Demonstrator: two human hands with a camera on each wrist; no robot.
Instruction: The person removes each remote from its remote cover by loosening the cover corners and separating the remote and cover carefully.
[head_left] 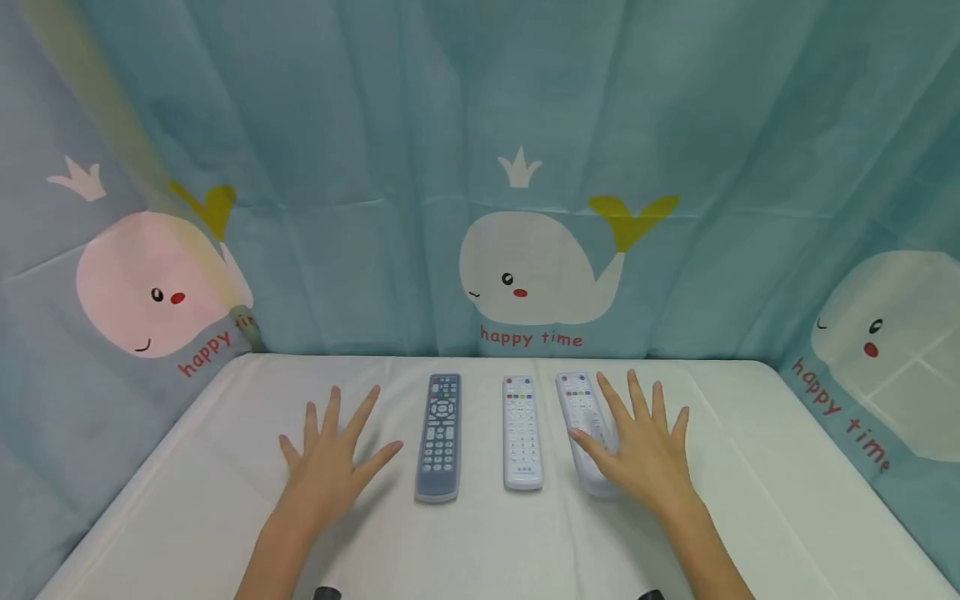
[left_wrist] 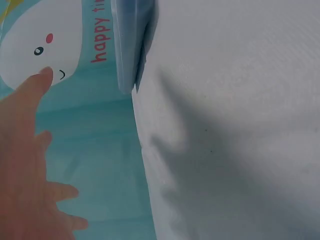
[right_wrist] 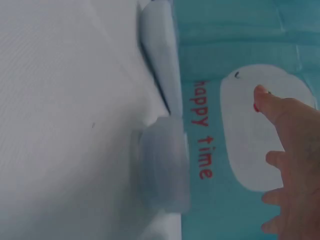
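Three remote controls lie in a row on a white-covered table. The dark grey remote [head_left: 437, 442] is at the left, a white remote [head_left: 522, 437] in the middle, and a second white remote [head_left: 577, 408] tilts slightly at the right. My left hand [head_left: 324, 477] hovers left of the grey remote, fingers spread, holding nothing; its shadow falls on the cloth. Fingers wide, my right hand [head_left: 647, 454] is raised over the right white remote and hides part of its keys. In the right wrist view the near white remote [right_wrist: 162, 165] shows below and beside the hand.
The white tabletop [head_left: 480, 550] runs back to a blue-green curtain [head_left: 360, 275] printed with whales and "happy time". The same curtain also hangs along the left and right sides. Two small black objects [head_left: 327, 592] peek in at the bottom edge.
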